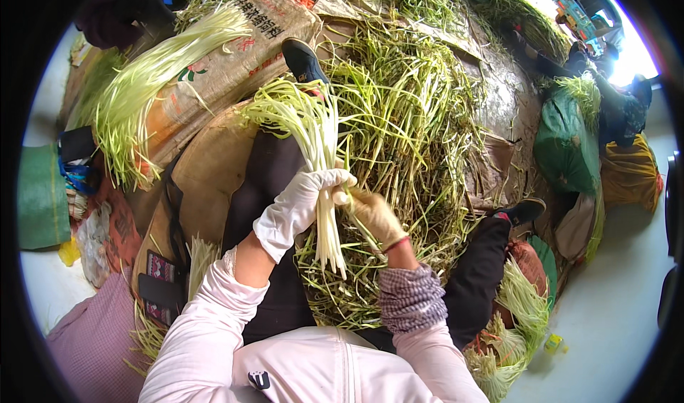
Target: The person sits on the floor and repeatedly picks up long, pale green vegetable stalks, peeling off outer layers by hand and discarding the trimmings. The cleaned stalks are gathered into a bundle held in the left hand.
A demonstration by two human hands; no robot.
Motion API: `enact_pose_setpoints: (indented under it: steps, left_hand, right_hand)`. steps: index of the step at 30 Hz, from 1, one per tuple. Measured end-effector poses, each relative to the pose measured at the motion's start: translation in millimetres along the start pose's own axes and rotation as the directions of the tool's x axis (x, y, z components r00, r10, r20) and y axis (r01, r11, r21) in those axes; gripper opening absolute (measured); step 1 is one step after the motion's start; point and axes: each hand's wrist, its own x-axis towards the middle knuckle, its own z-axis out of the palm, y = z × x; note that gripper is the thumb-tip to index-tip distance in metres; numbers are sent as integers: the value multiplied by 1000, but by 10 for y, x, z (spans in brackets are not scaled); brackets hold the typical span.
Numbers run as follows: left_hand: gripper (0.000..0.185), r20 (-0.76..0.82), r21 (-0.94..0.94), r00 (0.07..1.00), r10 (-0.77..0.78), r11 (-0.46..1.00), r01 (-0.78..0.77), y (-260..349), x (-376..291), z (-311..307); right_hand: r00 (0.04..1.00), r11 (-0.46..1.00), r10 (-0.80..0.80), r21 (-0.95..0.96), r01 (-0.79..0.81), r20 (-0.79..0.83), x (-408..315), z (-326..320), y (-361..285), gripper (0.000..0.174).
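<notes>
My left hand (304, 203), in a white glove, is closed around a bunch of pale, long-stalked greens (315, 136). The white stalk ends point down towards me and the yellow-green leaves fan out above. My right hand (374, 216), in a yellowish glove, is beside the bunch, with its fingertips at the left thumb. It grips a thin stalk (365, 232) that slants down across the palm side. Between my legs and beyond lies a large heap of loose, tangled stalks and leaves (406, 114), partly brown.
Trimmed greens (160, 77) lie over a stuffed woven sack (256, 40) at the upper left. A phone (160, 290) rests beside my left thigh. Bundled greens (497, 355) sit at lower right. Green (566, 141) and yellow (630, 173) sacks stand at right, near other people.
</notes>
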Motion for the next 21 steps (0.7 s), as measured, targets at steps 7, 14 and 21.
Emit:
enact_pose_setpoints:
  steps: [7, 14, 21]
  left_hand:
    - [19, -119, -36, 993, -3, 999, -1, 54, 5, -28]
    - [32, 27, -119, 999, 19, 993, -16, 237, -77, -103]
    - [45, 186, 25, 982, 27, 999, -32, 81, -68, -2]
  right_hand:
    - [902, 754, -109, 557, 348, -418, -342, -579, 354, 26]
    - [560, 615, -345, 269, 741, -753, -836, -1392, 145, 28]
    - [843, 821, -538, -225, 524, 0, -238, -67, -140, 41]
